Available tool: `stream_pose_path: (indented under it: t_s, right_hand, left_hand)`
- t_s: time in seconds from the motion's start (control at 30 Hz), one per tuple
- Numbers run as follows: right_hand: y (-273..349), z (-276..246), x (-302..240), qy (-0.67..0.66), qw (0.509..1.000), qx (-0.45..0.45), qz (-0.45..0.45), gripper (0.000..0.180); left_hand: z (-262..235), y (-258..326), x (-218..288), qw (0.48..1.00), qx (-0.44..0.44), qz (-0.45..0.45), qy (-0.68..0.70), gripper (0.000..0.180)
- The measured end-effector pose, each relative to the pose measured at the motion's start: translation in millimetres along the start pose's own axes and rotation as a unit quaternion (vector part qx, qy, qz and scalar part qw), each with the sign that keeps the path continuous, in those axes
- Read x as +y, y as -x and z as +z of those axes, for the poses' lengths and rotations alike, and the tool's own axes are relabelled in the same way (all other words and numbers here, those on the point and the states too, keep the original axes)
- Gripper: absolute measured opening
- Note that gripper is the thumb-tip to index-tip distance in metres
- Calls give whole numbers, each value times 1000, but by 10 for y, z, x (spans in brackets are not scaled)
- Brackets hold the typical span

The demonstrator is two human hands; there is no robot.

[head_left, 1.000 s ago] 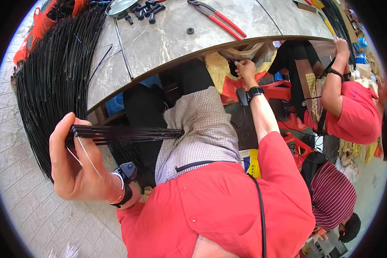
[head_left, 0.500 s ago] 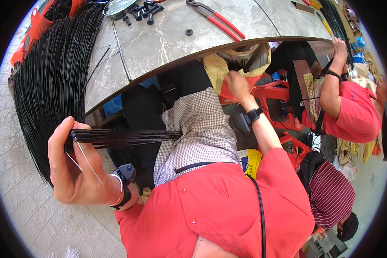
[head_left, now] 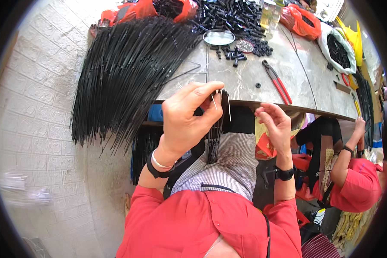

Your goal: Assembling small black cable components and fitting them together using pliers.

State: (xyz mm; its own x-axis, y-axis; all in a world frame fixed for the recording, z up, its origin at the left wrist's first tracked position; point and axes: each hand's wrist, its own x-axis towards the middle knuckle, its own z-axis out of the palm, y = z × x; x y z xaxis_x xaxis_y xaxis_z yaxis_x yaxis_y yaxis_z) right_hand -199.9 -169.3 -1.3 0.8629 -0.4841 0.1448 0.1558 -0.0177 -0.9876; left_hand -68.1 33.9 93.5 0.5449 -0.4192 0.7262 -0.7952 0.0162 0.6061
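1. While the head view looks down over a checked apron (head_left: 234,161), the left hand (head_left: 191,116), at the centre of the frame, pinches a bundle of thin black rods (head_left: 213,144), which hangs down in front of the apron; two pale wires (head_left: 229,109) jut from its upper end.
2. Right of centre, the right hand (head_left: 277,127) is raised with bent fingers, just below the desk (head_left: 241,84); whether its fingertips hold anything, I cannot tell.
3. Upper right of centre, red-handled pliers (head_left: 279,84) lie on the desk near a small black ring (head_left: 258,85).
4. Upper left, a large black rod pile (head_left: 120,81) fans downward.
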Motion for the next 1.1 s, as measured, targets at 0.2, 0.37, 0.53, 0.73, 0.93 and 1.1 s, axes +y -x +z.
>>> stream_pose_path:
  t_s: [0.2, 0.37, 0.53, 0.73, 0.93, 1.1]
  right_hand:
    - [-59, 851, -686, 34, 984, -68, -160, 49]
    - [-118, 997, -641, 58, 983, -97, -145, 33]
    - [-113, 1092, -695, 64, 981, -106, -148, 31]
    - [-88, 1088, -714, 4, 988, -127, -92, 32]
    - [-88, 1082, -694, -24, 986, -143, -80, 25]
    - [-106, 1041, -673, -23, 989, -112, -89, 23]
  left_hand:
    - [-13, 51, 42, 999, 34, -21, 11, 30]
    - [-142, 71, -44, 999, 14, -33, 24, 20]
    - [-221, 103, -57, 998, 11, -41, 37, 20]
    - [-241, 118, -19, 999, -2, -4, 33, 21]
    - [-286, 121, -27, 995, -26, -43, 91, 24]
    - [-249, 23, -58, 993, -67, -36, 89, 26]
